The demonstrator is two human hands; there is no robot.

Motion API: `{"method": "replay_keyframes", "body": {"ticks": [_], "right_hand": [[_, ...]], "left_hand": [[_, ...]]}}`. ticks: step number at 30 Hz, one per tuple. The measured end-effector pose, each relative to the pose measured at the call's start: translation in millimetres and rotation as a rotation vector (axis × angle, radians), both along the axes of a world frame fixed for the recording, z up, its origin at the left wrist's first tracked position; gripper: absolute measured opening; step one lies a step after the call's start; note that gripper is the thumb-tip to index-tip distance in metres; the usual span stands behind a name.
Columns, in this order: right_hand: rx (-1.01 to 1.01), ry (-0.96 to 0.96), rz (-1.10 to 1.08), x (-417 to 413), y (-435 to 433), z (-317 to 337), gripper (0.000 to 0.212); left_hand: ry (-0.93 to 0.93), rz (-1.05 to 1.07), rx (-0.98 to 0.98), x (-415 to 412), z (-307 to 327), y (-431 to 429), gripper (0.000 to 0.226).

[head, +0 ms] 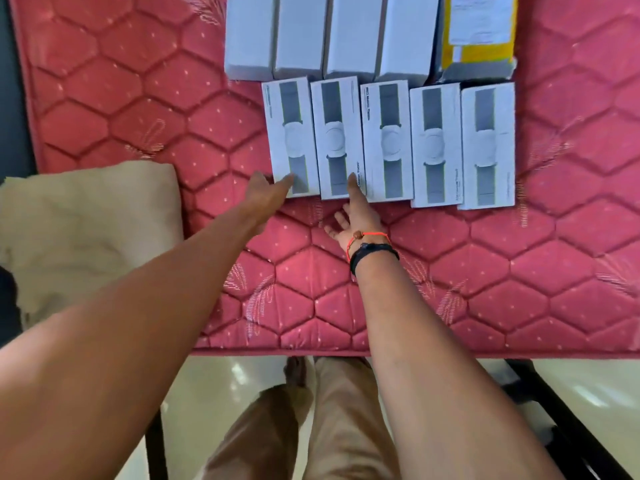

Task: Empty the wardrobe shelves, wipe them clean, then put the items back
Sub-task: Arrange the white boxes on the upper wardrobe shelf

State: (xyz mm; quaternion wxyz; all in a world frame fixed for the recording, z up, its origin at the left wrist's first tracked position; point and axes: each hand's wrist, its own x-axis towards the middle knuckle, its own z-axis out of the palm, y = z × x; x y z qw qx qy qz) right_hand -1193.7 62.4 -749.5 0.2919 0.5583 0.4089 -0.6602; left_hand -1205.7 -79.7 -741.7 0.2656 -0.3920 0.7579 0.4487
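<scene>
On the red quilted mattress (121, 98), left hand (266, 192) and right hand (356, 216), fingers straight and holding nothing, touch two white cardboard watch boxes (336, 138). Probably the emptied items are being lined up; wiping should follow.

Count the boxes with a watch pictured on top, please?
5 watch boxes, side by side in one row on the mattress: leftmost, second, middle, fourth, rightmost. None looks hidden.

One head-worn camera looks steeply down, close over the near edge of the red mattress (138, 98).
</scene>
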Motion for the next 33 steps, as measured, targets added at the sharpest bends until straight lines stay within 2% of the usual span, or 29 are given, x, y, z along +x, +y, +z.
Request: {"method": "replay_keyframes", "body": {"ticks": [4,7,9,13,16,20,23,26,28,29,31,33], "right_hand": [[-0.001,0.011,0.03,-0.1,-1.9,1.3,0.04],[-0.086,0.14,-0.096,10.7,-4.5,8.9,0.036],[-0.061,0.211,-0.124,22.0,-1.8,20.1,0.037],[-0.053,0.268,-0.06,55.0,12.8,51.7,0.022],[-0.074,0.308,0.025,93.2,24.4,76.8,0.042],[-0.13,0.33,0.102,149.2,25.4,115.4,0.053],[-0.125,0.363,0.102,192.9,17.2,149.3,0.053],[-0.076,0.376,0.038,234.6,11.8,178.3,0.053],[-0.05,0.399,-0.023,265.3,4.4,200.7,0.062],[-0.045,0.395,-0.043,277.3,-1.5,207.3,0.068],[-0.033,0.396,-0.129,300.2,-19.1,220.7,0.073],[0.001,0.413,-0.203,317.4,-35.7,229.3,0.063]], "left_hand": [[-0.047,-0.034,0.057,11.2,-1.5,-11.8,0.041],[-0.057,-0.041,0.17,21.5,8.3,-25.6,0.037],[-0.079,0.009,0.261,31.5,18.0,-30.6,0.034],[-0.057,0.147,0.41,59.3,46.7,-30.0,0.043],[-0.038,0.163,0.489,88.8,81.4,-28.2,0.027],[-0.026,0.096,0.529,139.5,127.2,-43.5,0.036],[-0.058,0.024,0.579,168.8,157.4,-57.4,0.055],[-0.079,-0.104,0.619,190.4,180.3,-60.9,0.036],[-0.101,-0.173,0.628,204.1,197.0,-64.5,0.022],[-0.115,-0.197,0.623,209.4,200.9,-68.8,0.023],[-0.134,-0.282,0.619,216.4,207.8,-80.0,0.039],[-0.147,-0.395,0.625,217.8,215.4,-88.2,0.043]]}}
